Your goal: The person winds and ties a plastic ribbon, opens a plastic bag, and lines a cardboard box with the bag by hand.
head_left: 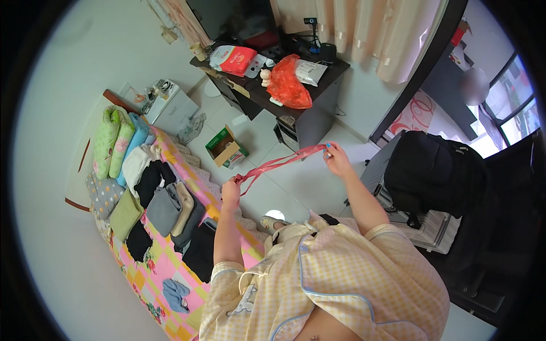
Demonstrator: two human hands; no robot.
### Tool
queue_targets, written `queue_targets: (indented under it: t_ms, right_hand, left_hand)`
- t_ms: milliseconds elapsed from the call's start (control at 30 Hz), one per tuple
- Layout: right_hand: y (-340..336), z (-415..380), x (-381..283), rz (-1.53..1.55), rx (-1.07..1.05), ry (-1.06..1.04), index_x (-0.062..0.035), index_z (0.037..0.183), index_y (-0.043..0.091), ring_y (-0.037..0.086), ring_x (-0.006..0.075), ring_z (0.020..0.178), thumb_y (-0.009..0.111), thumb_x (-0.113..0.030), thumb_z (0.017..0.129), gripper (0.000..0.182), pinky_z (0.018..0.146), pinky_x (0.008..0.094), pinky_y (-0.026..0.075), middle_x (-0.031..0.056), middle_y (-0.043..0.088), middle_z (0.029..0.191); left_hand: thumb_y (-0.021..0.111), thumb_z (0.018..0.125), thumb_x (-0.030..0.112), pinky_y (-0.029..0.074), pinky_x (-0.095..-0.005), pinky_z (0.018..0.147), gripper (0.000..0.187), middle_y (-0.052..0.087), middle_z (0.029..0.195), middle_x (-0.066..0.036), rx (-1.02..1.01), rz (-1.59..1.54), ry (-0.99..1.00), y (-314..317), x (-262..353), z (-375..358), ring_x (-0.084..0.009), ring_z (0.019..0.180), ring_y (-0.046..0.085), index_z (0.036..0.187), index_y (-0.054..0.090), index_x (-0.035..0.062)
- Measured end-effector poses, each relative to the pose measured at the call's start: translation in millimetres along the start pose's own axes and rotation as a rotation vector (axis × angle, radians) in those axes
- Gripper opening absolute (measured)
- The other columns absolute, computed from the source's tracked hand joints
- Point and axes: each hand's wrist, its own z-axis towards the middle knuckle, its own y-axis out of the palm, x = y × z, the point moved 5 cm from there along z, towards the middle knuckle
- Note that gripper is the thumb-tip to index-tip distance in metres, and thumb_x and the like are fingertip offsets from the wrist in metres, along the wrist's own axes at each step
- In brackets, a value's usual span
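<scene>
A thin, twisted red strip point(278, 162), perhaps a plastic bag, is stretched between my two hands above the tiled floor. My left hand point(231, 190) is closed round its lower end, near the edge of the bed. Higher up on the right, my right hand point(336, 158) pinches the other end between thumb and fingers. Below the strip, apart from it, an open green and brown cardboard box point(227, 149) stands on the floor.
Folded clothes point(165, 210) and rolled bedding point(112, 142) lie on the bed point(136, 278) at left. A dark desk point(335, 71) carries a red plastic bag point(290, 82). At right, a black backpack point(429, 170) rests on a silver suitcase point(441, 230).
</scene>
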Motion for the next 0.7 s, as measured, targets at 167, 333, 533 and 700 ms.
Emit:
queue_targets:
  t_ms: [167, 333, 533, 700]
  right_hand:
    - [22, -5, -4, 0.130, 0.070, -0.168, -0.0017, 0.094, 0.049, 0.047, 0.0091, 0.063, 0.047, -0.005, 0.079, 0.015, 0.061, 0.0229, 0.040, 0.0043, 0.052, 0.077]
    - [-7, 13, -27, 0.050, -0.034, -0.234, -0.0040, 0.092, 0.050, 0.047, 0.0087, 0.069, 0.048, -0.007, 0.079, 0.014, 0.067, 0.0252, 0.040, 0.0023, 0.052, 0.080]
    - [-84, 18, -111, 0.091, 0.419, -0.459, -0.0073, 0.086, 0.049, 0.048, 0.0132, 0.067, 0.042, -0.026, 0.080, 0.021, 0.062, 0.0301, 0.041, 0.0002, 0.050, 0.073]
    - [-113, -1, -197, 0.192, 0.560, -0.513, -0.0037, 0.070, 0.042, 0.049, 0.0263, 0.064, 0.036, -0.014, 0.079, 0.015, 0.065, 0.0346, 0.042, 0.0085, 0.045, 0.065]
  left_hand:
    - [0.055, 0.073, 0.024, 0.042, -0.0347, 0.056, 0.024, 0.057, 0.067, -0.017, -0.040, -0.147, 0.055, 0, 19, -3, -0.0301, 0.062, 0.055, 0.084, 0.056, 0.0021]
    - [0.056, 0.073, 0.029, 0.037, -0.0334, 0.044, 0.033, 0.051, 0.053, -0.010, 0.032, -0.337, -0.172, -9, -16, -4, -0.0168, 0.045, 0.046, 0.074, 0.054, -0.0041]
    - [0.049, 0.079, 0.030, 0.034, -0.0252, 0.036, 0.031, 0.048, 0.053, -0.003, 0.581, -0.820, -0.431, -48, -143, -12, -0.0117, 0.039, 0.042, 0.067, 0.050, 0.0005]
    - [0.047, 0.080, 0.029, 0.034, -0.0270, 0.034, 0.030, 0.045, 0.055, -0.004, 0.904, -0.897, -0.710, -113, -196, -69, -0.0143, 0.040, 0.043, 0.070, 0.046, 0.0013]
